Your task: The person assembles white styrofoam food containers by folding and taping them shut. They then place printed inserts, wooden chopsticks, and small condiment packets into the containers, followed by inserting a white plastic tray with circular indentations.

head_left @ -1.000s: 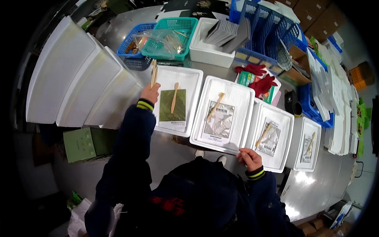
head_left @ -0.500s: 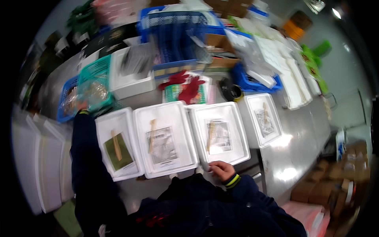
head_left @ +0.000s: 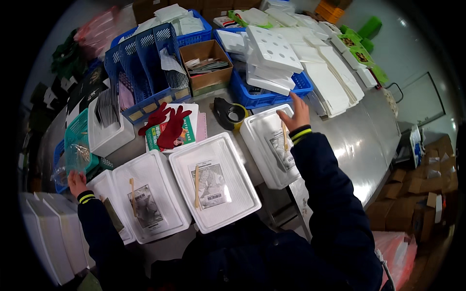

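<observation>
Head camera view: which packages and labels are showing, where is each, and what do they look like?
Clear sachet: middle white tray, flat, grey contents, white barcode label.
Second sachet: left tray, darker.
Third sachet: right tray, beside right hand.
Clear bag: teal basket, above left hand.
Cardboard box: behind, brown, open.

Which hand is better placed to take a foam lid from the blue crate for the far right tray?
Right, probably. The right hand is stretched out over the far right tray, just short of the foam lids stacked in the blue crate. The left hand is far off at the teal basket.
</observation>
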Action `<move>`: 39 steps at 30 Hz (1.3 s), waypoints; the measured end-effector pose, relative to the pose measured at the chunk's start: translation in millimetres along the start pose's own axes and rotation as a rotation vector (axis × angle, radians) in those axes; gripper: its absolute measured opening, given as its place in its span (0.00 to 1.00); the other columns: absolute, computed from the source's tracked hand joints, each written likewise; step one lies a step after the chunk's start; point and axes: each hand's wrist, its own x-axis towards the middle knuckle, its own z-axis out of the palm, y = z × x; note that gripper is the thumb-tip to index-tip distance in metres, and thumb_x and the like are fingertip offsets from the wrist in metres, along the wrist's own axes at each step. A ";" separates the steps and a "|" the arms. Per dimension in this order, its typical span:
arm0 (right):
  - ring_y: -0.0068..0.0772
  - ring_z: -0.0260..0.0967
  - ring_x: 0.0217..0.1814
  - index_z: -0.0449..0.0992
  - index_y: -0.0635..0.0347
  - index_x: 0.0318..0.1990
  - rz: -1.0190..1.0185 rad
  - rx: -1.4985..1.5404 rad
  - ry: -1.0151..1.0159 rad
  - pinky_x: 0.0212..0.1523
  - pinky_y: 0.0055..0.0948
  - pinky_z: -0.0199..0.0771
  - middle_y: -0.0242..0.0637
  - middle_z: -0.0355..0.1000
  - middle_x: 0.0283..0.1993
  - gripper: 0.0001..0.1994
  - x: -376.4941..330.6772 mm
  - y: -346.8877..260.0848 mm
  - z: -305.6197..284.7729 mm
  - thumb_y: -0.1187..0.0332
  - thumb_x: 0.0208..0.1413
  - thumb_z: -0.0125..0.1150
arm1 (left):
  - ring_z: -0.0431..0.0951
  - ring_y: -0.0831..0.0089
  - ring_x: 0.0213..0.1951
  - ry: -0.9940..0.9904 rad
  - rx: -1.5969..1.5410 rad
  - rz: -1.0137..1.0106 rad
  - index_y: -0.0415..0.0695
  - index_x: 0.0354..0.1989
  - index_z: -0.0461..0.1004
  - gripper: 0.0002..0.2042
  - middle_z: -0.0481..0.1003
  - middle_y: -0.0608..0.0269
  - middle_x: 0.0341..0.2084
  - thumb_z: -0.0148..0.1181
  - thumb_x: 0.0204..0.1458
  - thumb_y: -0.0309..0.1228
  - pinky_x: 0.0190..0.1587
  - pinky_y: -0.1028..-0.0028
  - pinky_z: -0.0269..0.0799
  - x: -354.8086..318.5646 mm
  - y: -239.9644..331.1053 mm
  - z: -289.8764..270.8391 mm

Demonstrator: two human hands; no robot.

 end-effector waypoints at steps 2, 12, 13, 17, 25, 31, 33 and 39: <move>0.49 0.55 0.57 0.58 0.49 0.58 0.012 -0.147 -0.016 0.51 0.42 0.61 0.43 0.58 0.58 0.39 55.0 10.8 20.0 0.62 0.34 0.69 | 0.73 0.74 0.38 -0.088 0.026 0.003 0.43 0.49 0.65 0.15 0.69 0.61 0.44 0.50 0.52 0.26 0.36 0.80 0.69 -45.0 37.9 30.8; 0.36 0.70 0.37 0.71 0.43 0.41 -0.178 -0.414 0.360 0.37 0.39 0.67 0.27 0.72 0.33 0.16 179.1 116.1 57.6 0.63 0.41 0.59 | 0.71 0.72 0.45 -0.682 0.363 0.422 0.40 0.54 0.61 0.19 0.65 0.59 0.48 0.52 0.52 0.24 0.44 0.77 0.68 -323.1 173.1 302.9; 0.38 0.70 0.33 0.71 0.47 0.42 -0.339 -0.319 0.560 0.32 0.37 0.68 0.32 0.71 0.30 0.18 182.9 115.3 31.2 0.64 0.39 0.62 | 0.69 0.70 0.46 -0.673 0.385 0.524 0.40 0.54 0.61 0.21 0.64 0.57 0.49 0.54 0.50 0.23 0.45 0.75 0.68 -335.5 182.4 316.3; 0.34 0.69 0.34 0.69 0.66 0.48 -0.548 0.054 0.517 0.36 0.28 0.68 0.41 0.72 0.34 0.16 162.3 101.3 -87.7 0.73 0.50 0.57 | 0.63 0.58 0.53 -0.621 0.314 0.925 0.38 0.54 0.59 0.30 0.60 0.49 0.54 0.64 0.40 0.26 0.54 0.67 0.62 -377.0 205.5 375.8; 0.31 0.70 0.36 0.66 0.63 0.54 -0.127 0.421 -0.966 0.41 0.25 0.70 0.45 0.73 0.37 0.19 100.2 115.1 -48.3 0.64 0.56 0.51 | 0.50 0.48 0.62 -1.137 0.258 0.770 0.46 0.59 0.55 0.44 0.51 0.43 0.59 0.66 0.33 0.52 0.61 0.51 0.45 -521.6 151.3 365.6; 0.42 0.65 0.41 0.75 0.59 0.40 -0.617 0.389 -0.799 0.43 0.34 0.66 0.39 0.70 0.37 0.11 40.7 107.4 66.0 0.66 0.50 0.55 | 0.50 0.53 0.62 -1.618 0.528 0.705 0.39 0.59 0.55 0.40 0.53 0.48 0.60 0.59 0.41 0.53 0.61 0.54 0.44 -578.6 109.9 345.8; 0.38 0.64 0.39 0.76 0.56 0.38 -0.662 0.289 -0.693 0.41 0.33 0.67 0.35 0.69 0.34 0.10 36.7 104.1 79.5 0.66 0.48 0.57 | 0.54 0.54 0.61 -1.703 0.575 0.751 0.36 0.54 0.60 0.27 0.56 0.46 0.57 0.55 0.48 0.39 0.61 0.58 0.50 -580.6 109.7 360.1; 0.37 0.64 0.37 0.76 0.57 0.35 -0.717 0.267 -0.712 0.39 0.32 0.68 0.33 0.69 0.32 0.09 48.8 103.9 86.1 0.68 0.46 0.58 | 0.60 0.53 0.57 -1.584 0.360 0.933 0.32 0.49 0.64 0.18 0.62 0.44 0.53 0.44 0.49 0.25 0.59 0.61 0.55 -609.5 87.2 382.1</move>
